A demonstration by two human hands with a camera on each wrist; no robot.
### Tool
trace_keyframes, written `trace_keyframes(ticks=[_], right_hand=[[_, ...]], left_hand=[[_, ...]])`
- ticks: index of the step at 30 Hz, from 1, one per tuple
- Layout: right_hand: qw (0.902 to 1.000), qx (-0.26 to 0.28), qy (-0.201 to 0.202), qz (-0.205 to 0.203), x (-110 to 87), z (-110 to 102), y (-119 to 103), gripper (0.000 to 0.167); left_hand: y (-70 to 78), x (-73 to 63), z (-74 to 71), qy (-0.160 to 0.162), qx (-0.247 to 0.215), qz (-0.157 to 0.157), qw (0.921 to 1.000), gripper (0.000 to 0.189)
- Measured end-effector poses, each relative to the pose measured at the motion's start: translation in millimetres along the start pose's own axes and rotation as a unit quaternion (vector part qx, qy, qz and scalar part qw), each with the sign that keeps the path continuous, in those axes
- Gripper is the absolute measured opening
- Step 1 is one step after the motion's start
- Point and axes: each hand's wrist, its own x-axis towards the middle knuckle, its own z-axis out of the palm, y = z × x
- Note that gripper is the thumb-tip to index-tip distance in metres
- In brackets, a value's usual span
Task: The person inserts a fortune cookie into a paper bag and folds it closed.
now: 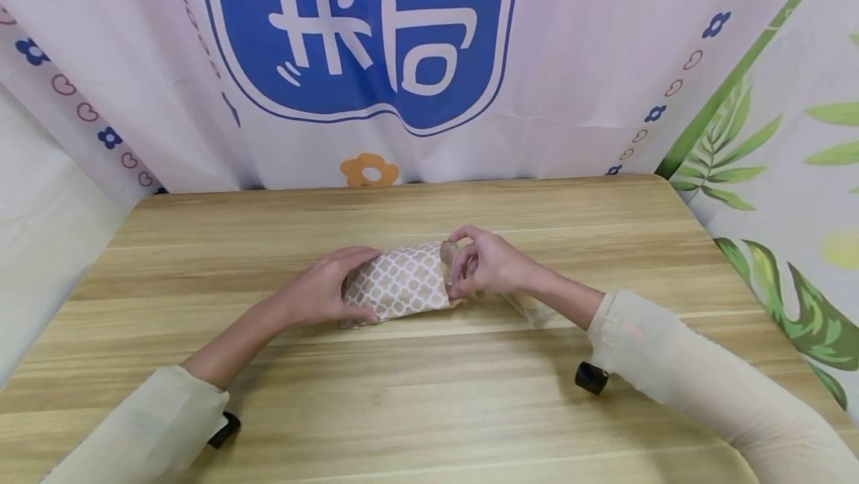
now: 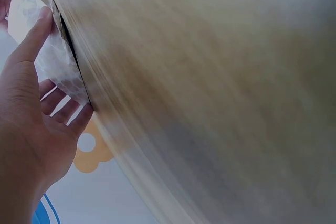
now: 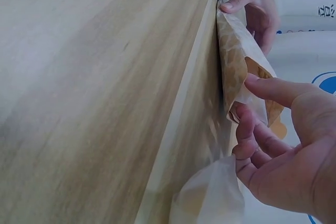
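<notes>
One soft paper packet, tan with a white quatrefoil lattice [image 1: 399, 279], lying at about the middle of the surface, a pale wood-grain tabletop [image 1: 403, 394]. Step in hand, by judgement: working the mouth [image 3: 256, 67], with one end steadied; whether it is being parted or closed cannot be told. The next move would seem to call for a steady hold at the far-left end and a light, even touch along the rim, the paper being thin enough to crease or tear. Long axis: left to right, the right end a little farther from the person. Mouth pointing right; contents not discernible.

Two bare hands. Left hand [image 1: 323, 290]: fingers and thumb grasping the packet's left end from opposite sides. Right hand [image 1: 495, 264]: fingers crooked at the mouth, tips holding its rim.

One piece of clear, limp plastic film [image 1: 537, 316], just beside the right hand; whether it is held cannot be told.

Two cream sleeves [image 1: 698, 372], with a black device [image 1: 590, 378] beneath each cuff.

One pale printed curtain with a blue emblem [image 1: 356, 29], behind the surface.
</notes>
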Motion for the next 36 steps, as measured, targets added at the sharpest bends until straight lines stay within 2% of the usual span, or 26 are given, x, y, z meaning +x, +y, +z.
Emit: trace_keyframes(ticks=[7, 17, 21, 28, 36], right_hand=[[0.9999, 0.014, 0.003, 0.008, 0.4, 0.7, 0.1, 0.077], [0.9969, 0.073, -0.015, 0.025, 0.2, 0.6, 1.6, 0.077], [0.9971, 0.071, -0.016, 0.022, -0.4, 0.2, 0.4, 0.078], [0.9969, 0.070, -0.012, 0.034, -1.7, -1.3, 0.4, 0.078], [0.9973, 0.066, -0.009, 0.033, -2.5, -2.8, 1.8, 0.078]], left_hand=[[-0.4, 0.2, 0.4, -0.001, 0.003, 0.001, 1.0000, 0.105], [-0.6, 0.8, 0.1, 0.001, 0.002, 0.005, 1.0000, 0.106], [-0.4, 0.9, -0.7, -0.002, 0.004, 0.004, 1.0000, 0.108], [0.2, -0.2, 0.7, -0.010, 0.035, 0.013, 0.9992, 0.120], [-1.1, 0.1, 2.0, -0.006, 0.041, 0.004, 0.9991, 0.121]])
